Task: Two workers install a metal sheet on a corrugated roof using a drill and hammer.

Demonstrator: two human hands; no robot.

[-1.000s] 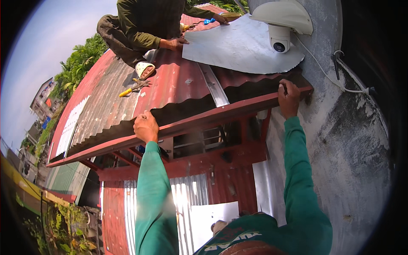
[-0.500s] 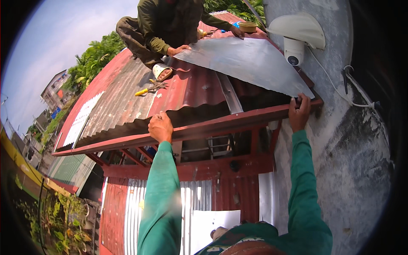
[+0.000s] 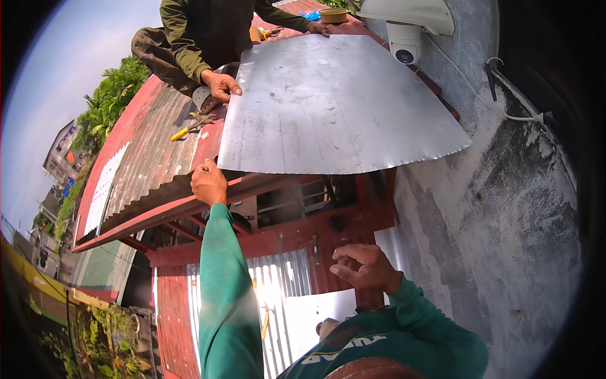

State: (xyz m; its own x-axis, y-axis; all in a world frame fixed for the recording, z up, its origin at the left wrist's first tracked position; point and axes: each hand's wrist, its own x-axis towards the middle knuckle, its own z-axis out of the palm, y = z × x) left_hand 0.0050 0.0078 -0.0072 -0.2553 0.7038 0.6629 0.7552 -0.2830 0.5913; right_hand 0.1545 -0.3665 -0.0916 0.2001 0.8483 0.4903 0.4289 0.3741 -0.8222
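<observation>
A large flat grey metal sheet (image 3: 341, 107) lies over the red corrugated roof, its near edge jutting past the eave. My left hand (image 3: 209, 183) is closed over the red roof edge (image 3: 161, 211), right beside the sheet's near left corner. In front of my chest, my right hand (image 3: 366, 266) is loosely curled, thumb apart from the fingers, with nothing visible in it. Up on the roof a co-worker crouches; one co-worker's hand (image 3: 221, 86) grips the sheet's left edge, and the other (image 3: 317, 28) rests at its far edge.
Yellow-handled snips (image 3: 192, 126) lie on the roof left of the sheet. A round tan container (image 3: 333, 15) stands at the far end. A white camera (image 3: 404, 43) and its cable project from the grey wall (image 3: 486, 215) on the right. Below the eave are red beams and corrugated panels.
The metal sheet has come toward me and now overhangs the eave. My right hand has let go near the roof corner and drawn back to my chest. My left hand stays on the edge.
</observation>
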